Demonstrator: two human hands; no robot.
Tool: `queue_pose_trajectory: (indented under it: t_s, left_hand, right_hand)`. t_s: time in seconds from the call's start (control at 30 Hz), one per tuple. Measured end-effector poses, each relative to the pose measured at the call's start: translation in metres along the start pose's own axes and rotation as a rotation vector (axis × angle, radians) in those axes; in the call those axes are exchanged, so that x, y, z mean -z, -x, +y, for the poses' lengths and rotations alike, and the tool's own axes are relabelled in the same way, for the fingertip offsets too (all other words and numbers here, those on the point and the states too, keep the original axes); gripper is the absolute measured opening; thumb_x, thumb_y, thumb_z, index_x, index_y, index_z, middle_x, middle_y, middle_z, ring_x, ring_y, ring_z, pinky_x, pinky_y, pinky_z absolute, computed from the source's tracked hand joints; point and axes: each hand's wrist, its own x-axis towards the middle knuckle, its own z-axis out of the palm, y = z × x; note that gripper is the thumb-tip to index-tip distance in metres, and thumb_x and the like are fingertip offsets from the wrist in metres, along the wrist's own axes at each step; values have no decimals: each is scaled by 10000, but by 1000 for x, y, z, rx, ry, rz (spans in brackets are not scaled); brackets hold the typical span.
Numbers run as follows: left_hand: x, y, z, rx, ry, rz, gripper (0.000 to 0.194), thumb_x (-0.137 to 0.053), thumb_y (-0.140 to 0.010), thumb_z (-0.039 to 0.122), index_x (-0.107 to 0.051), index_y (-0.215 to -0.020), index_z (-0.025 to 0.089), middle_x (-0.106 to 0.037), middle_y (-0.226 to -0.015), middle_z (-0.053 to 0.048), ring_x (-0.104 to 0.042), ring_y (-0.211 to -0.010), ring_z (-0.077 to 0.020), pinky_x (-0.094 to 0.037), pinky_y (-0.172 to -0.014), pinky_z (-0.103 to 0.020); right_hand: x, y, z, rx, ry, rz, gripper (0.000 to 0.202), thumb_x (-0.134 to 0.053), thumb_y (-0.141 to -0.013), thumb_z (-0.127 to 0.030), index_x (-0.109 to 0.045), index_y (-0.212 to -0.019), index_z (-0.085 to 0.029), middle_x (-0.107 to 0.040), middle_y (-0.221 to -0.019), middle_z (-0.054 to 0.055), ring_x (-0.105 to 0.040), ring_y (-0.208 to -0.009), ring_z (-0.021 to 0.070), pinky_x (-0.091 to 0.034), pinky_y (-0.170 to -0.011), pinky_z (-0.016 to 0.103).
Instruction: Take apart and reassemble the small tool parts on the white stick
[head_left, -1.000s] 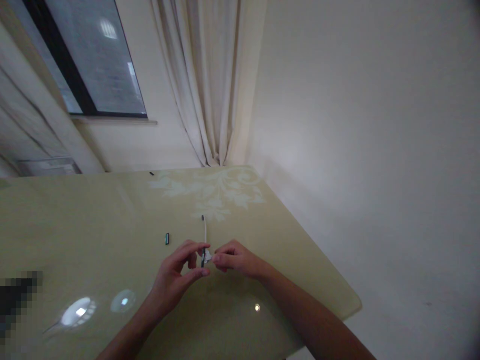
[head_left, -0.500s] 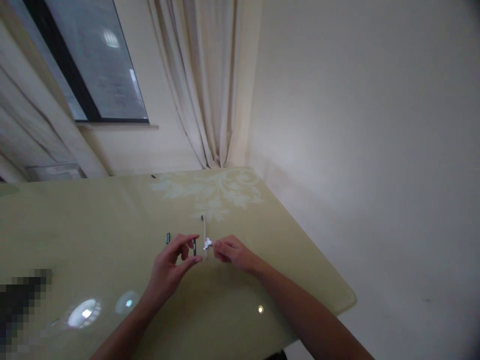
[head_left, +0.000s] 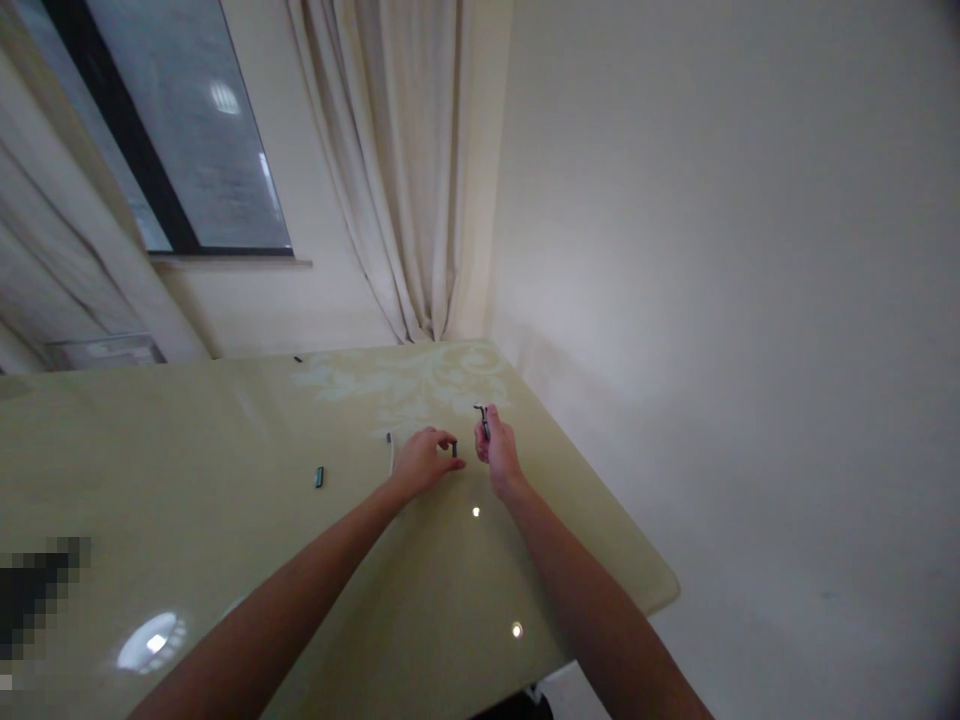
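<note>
Between the thumb and fingers of my left hand [head_left: 422, 465] is a small, dark rectangular piece [head_left: 454, 450], held upright just above the table. My right hand [head_left: 501, 458] is closed around a small metallic thing [head_left: 485, 425] with a thin end poking out above the fingers; its kind is too small to make out. The hands are apart, right hand to the right. Partly behind my left hand lies a thin white strip [head_left: 391, 458] with a dark tip. A small dark green rectangular piece [head_left: 319, 477] lies farther left.
The glossy pale table [head_left: 225, 450] has a rounded corner at right, close to a plain wall [head_left: 712, 300]. A tiny dark object [head_left: 298, 359] sits by the far edge. Curtains [head_left: 420, 180] and a window [head_left: 195, 120] stand behind. A blurred dark shape [head_left: 34, 590] is at left.
Both hands have moved right and farther from me, away from the white strip, which stays on the table. My left hand carries the dark piece; my right hand has turned upright with the metallic thing.
</note>
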Motion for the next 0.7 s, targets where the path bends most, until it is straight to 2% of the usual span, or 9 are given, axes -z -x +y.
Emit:
queue_pose_trajectory:
  t_s: [0.13, 0.3, 0.47, 0.57, 0.7]
  left_hand:
    - [-18, -25, 3, 128, -15, 15, 429, -811, -769, 367, -762, -1161, 202, -760, -1029, -92, -688, -954, -241, -481, -811, -312]
    - [-25, -27, 0, 210, -25, 23, 487, -793, -769, 467, -748, -1203, 251, -757, -1020, -62, -693, -902, -219, -448, -724, -282]
    - [-23, -27, -2, 186, -30, 15, 496, -772, -794, 500, -744, -1220, 247, -738, -1009, -70, -681, -912, -226, -439, -723, -286]
    - [-22, -26, 1, 148, -24, 11, 519, -794, -781, 462, -731, -1242, 230, -731, -1017, -80, -677, -929, -233, -459, -761, -296]
    - [-5, -5, -4, 56, 3, 32, 606, -799, -770, 387, -669, -1330, 196, -723, -1052, -87, -661, -948, -228, -484, -834, -312]
  right_hand:
    - [4, -5, 3, -9, -29, 62, 708, -530, -773, -882, -423, -546, -220, -259, -425, -99, -191, -378, 52, -126, -396, 227]
    - [3, -6, 5, -1, -79, 80, 700, -542, -773, -874, -418, -551, -222, -257, -420, -102, -196, -373, 53, -137, -393, 227]
    - [0, -4, 8, 1, -30, 77, 695, -524, -797, -862, -420, -545, -221, -272, -426, -94, -212, -374, 56, -154, -397, 231]
    - [0, -3, 9, 9, 5, 81, 700, -506, -802, -865, -422, -542, -222, -275, -428, -90, -226, -377, 60, -156, -400, 232]
    - [1, -3, 8, 9, 35, 86, 709, -487, -804, -876, -437, -545, -218, -290, -435, -81, -224, -377, 61, -145, -401, 236]
